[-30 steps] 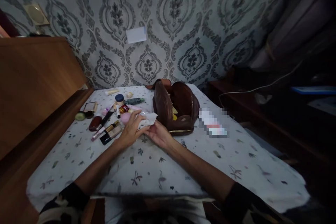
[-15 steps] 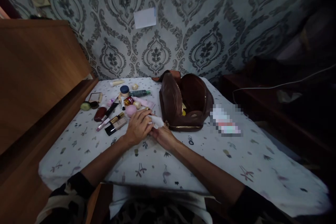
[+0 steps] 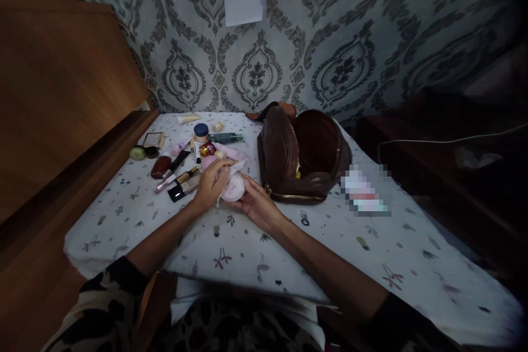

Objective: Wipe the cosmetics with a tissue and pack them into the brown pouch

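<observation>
My right hand [image 3: 259, 204] is closed around a small round jar [image 3: 234, 188], pale pink with a whitish rim, its round face turned up. My left hand [image 3: 211, 182] is closed on a thin white wipe [image 3: 237, 168], which it presses against the jar's left side and top edge. Just beyond my left fingers lies a pink makeup sponge [image 3: 209, 160], partly covered. A foundation bottle [image 3: 181, 189] with a black cap lies left of my left hand. To the right of my hands stands an open brown leather bag [image 3: 278, 143].
Several cosmetics cover the table's left side: a blue-lidded jar [image 3: 201, 132], a green tube [image 3: 226, 138], a dark red case [image 3: 160, 166] and a compact [image 3: 153, 140]. A blurred-out packet [image 3: 365, 192] lies right of the bag. A wooden panel [image 3: 70, 93] borders the left.
The round jar now shows between my hands, its face turned up; before, the white wipe and my fingers covered it. My left fingers have shifted to its upper left. The view has tilted slightly down.
</observation>
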Motion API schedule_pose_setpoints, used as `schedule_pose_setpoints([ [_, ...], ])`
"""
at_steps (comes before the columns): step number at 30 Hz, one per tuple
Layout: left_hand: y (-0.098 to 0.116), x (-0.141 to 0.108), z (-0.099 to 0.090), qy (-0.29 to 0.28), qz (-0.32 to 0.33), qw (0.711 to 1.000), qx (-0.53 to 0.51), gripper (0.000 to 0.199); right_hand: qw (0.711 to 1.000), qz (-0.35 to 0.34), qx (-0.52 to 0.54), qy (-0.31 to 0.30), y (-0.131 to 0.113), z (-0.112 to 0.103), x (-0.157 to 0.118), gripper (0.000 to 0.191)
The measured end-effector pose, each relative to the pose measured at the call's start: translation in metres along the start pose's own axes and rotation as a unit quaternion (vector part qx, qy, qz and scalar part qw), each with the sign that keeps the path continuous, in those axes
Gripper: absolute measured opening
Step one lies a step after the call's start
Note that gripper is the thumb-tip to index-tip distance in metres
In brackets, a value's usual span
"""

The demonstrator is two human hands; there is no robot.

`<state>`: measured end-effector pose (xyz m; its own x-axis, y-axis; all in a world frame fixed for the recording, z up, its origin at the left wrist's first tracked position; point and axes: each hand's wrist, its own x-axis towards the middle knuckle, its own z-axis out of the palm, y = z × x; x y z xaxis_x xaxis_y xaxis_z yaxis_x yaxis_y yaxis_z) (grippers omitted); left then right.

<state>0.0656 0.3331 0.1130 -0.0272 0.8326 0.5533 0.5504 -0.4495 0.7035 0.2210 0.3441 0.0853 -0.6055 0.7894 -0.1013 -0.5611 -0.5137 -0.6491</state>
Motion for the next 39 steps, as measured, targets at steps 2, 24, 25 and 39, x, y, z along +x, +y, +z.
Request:
schedule_pose_setpoints([
  [2, -0.003, -0.001, 0.0, -0.012, -0.018, 0.999, -0.024, 0.031, 1.0, 0.003, 0.022, 0.002, -0.002, -0.002, 0.001, 0.031],
  [24, -0.02, -0.014, -0.001, -0.112, 0.066, 0.989, 0.062, 0.056, 0.997, 0.049, 0.062, 0.011, -0.005, -0.014, 0.001, 0.023],
  [25, -0.019, -0.015, 0.0, -0.11, 0.069, 0.99, 0.062, 0.054, 0.997, 0.044, 0.058, 0.008, -0.005, -0.014, 0.0, 0.025],
  [39, -0.012, -0.016, 0.002, -0.15, 0.138, 0.979, 0.006, 0.06, 0.998, 0.064, -0.029, 0.005, -0.005, -0.01, 0.0, 0.042],
])
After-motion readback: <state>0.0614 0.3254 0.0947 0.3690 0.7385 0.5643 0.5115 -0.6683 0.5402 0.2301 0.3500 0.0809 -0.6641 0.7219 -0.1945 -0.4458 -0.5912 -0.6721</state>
